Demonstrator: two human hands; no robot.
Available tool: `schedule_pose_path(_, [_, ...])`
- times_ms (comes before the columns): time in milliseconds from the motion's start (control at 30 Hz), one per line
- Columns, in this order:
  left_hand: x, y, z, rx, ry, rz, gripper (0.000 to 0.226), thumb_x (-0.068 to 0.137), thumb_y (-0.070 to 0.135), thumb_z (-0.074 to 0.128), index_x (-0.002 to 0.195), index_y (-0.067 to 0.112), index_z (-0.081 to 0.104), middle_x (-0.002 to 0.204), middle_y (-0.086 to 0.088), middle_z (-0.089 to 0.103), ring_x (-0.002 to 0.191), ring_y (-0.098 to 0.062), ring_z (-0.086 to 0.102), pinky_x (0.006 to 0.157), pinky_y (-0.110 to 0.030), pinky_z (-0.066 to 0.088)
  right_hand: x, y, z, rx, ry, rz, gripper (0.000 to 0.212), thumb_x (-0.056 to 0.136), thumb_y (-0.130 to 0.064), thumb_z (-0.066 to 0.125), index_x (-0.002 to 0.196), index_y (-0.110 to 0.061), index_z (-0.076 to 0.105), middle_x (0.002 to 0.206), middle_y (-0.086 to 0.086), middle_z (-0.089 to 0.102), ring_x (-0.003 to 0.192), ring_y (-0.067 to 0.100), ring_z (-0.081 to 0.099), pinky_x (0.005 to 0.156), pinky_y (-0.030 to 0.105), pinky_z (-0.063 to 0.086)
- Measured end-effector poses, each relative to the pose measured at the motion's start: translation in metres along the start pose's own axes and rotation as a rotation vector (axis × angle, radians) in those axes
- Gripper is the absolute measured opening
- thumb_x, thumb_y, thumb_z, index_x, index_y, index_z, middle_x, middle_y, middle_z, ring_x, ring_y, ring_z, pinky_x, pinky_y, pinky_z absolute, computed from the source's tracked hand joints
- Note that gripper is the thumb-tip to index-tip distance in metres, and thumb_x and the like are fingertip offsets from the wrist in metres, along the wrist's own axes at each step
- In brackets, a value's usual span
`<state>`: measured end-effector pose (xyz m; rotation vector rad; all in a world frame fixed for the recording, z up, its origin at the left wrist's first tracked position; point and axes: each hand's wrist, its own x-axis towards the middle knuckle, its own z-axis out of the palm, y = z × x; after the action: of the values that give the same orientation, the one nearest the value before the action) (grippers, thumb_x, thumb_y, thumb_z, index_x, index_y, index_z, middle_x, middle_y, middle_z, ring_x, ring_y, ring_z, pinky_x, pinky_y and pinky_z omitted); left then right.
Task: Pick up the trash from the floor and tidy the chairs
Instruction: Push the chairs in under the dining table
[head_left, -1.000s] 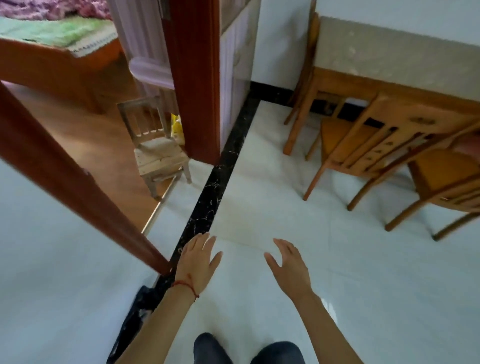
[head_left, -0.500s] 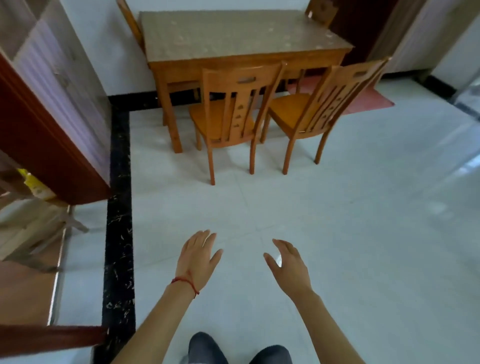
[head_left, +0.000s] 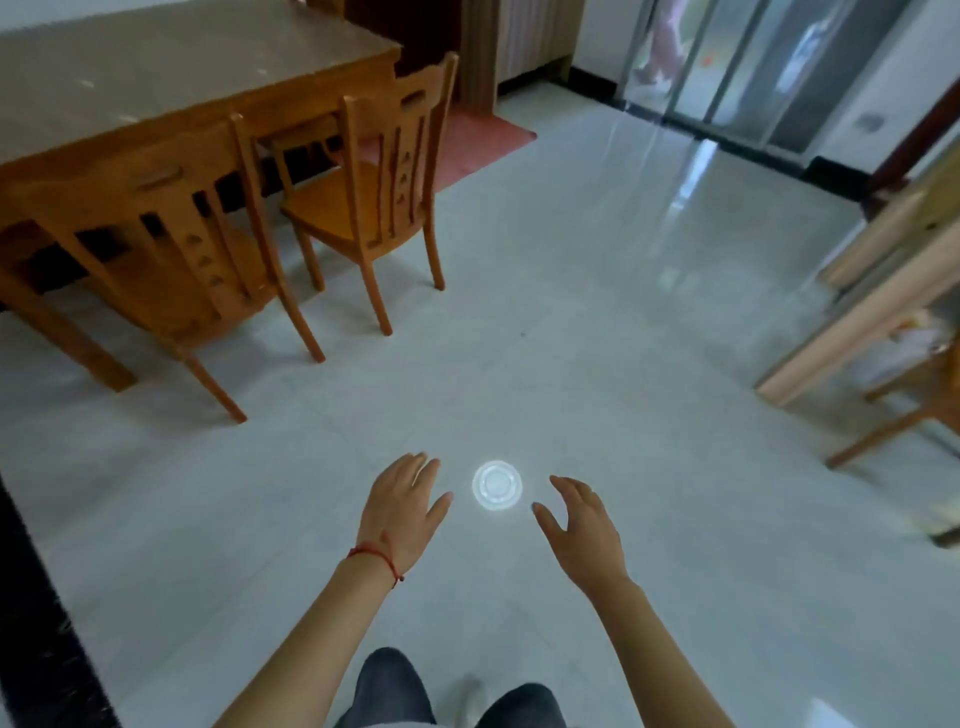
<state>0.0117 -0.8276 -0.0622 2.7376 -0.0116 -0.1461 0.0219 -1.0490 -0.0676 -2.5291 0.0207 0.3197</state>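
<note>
Search step judged: no trash seen on floor (head_left: 597, 322); left hand (head_left: 402, 512) & right hand (head_left: 582, 525) held apart, spread, empty. Chairs (head_left: 374, 171) likely to be pushed in next.

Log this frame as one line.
left hand: open, empty | right hand: open, empty | white round lid: on floor between hands | two chairs: at table

The floor (head_left: 597, 364) under me is pale tile, glossy enough to mirror the light. My two chairs (head_left: 374, 171) are varnished orange-brown wood, smooth, and the surface (head_left: 171, 67) behind them looks the same wood under a sheen. A thin red cord (head_left: 375, 555) circles my left wrist.
</note>
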Motion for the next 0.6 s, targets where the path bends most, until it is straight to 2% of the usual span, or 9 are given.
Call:
schedule_pose_path(300, [0.088, 0.069, 0.033, 0.050, -0.096, 0.243, 0.050, 0.082, 0.040, 0.044, 0.109, 0.002, 0.062, 0.112, -0.019, 0.066, 0.105, -0.035, 0.062, 0.089, -0.046, 0.048, 0.023, 0.068, -0.037, 0.056, 0.104, 0.224, 0.052, 0.092, -0.043, 0.044, 0.138, -0.019, 0.036, 0.145, -0.001, 0.038, 0.134, 0.016, 0.034, 0.105, 0.033, 0.035])
schedule_pose_path(433, [0.144, 0.085, 0.043, 0.069, -0.149, 0.311, 0.047, 0.081, 0.039, 0.044, 0.106, 0.003, 0.063, 0.108, -0.017, 0.068, 0.101, -0.034, 0.064, 0.084, -0.045, 0.051, 0.060, 0.085, -0.047, 0.075, 0.132, 0.293, 0.052, 0.092, -0.043, 0.044, 0.138, -0.020, 0.036, 0.145, -0.002, 0.038, 0.134, 0.016, 0.033, 0.106, 0.034, 0.035])
schedule_pose_path(500, [0.177, 0.090, 0.047, 0.084, -0.170, 0.342, 0.051, 0.081, 0.042, 0.038, 0.105, 0.004, 0.064, 0.107, -0.016, 0.069, 0.099, -0.033, 0.065, 0.082, -0.044, 0.052, 0.085, 0.090, -0.054, 0.082, 0.154, 0.325, 0.051, 0.092, -0.043, 0.044, 0.138, -0.020, 0.036, 0.145, -0.002, 0.038, 0.134, 0.015, 0.033, 0.105, 0.035, 0.037])
schedule_pose_path(600, [0.231, 0.095, 0.047, 0.070, -0.190, 0.370, 0.051, 0.083, 0.042, 0.040, 0.109, 0.004, 0.062, 0.113, -0.017, 0.066, 0.105, -0.034, 0.062, 0.088, -0.045, 0.049, 0.129, 0.092, -0.067, 0.085, 0.181, 0.358, 0.051, 0.092, -0.042, 0.044, 0.137, -0.019, 0.037, 0.145, -0.002, 0.038, 0.133, 0.015, 0.034, 0.104, 0.034, 0.037])
